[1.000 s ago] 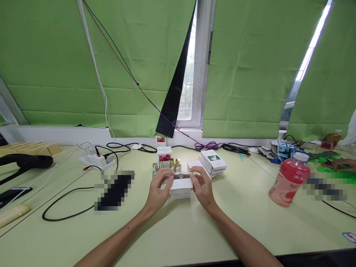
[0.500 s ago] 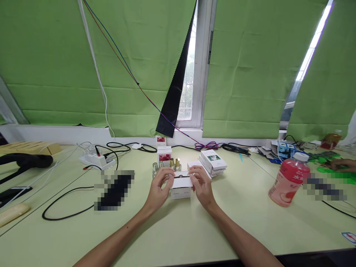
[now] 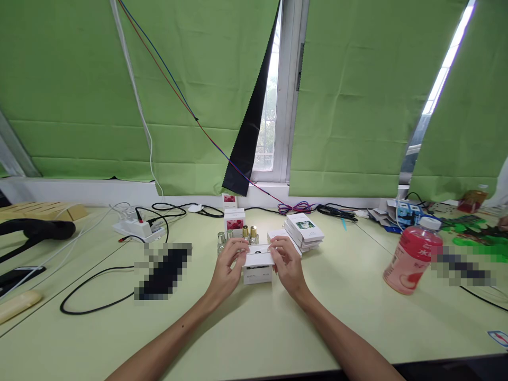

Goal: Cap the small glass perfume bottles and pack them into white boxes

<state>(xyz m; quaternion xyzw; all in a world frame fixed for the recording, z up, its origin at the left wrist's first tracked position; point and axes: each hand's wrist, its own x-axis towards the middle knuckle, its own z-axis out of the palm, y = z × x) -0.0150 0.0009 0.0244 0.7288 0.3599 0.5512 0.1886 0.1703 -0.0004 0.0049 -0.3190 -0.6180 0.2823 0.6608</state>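
A small white cardboard box point(image 3: 257, 275) stands on the table in front of me, its top flap partly folded over. My left hand point(image 3: 227, 269) grips the left end of the flap between thumb and fingers. At the other end, my right hand point(image 3: 289, 267) pinches the flap the same way. A round dark spot shows at the flap's seam. Just behind the box are several small glass bottles with gold and silvery-green caps point(image 3: 253, 232). A stack of white boxes point(image 3: 305, 233) lies beyond my right hand.
Two boxes with red pictures point(image 3: 235, 219) stand at the back. A pink drink bottle point(image 3: 415, 259) is on the right, a power strip point(image 3: 138, 227) and cables on the left. Part of another person's hand point(image 3: 503, 222) shows at the right edge.
The flap's dark slit has narrowed, and a gap now shows under its front edge. My hands barely moved. The other person's hand has drawn right, mostly out of view.
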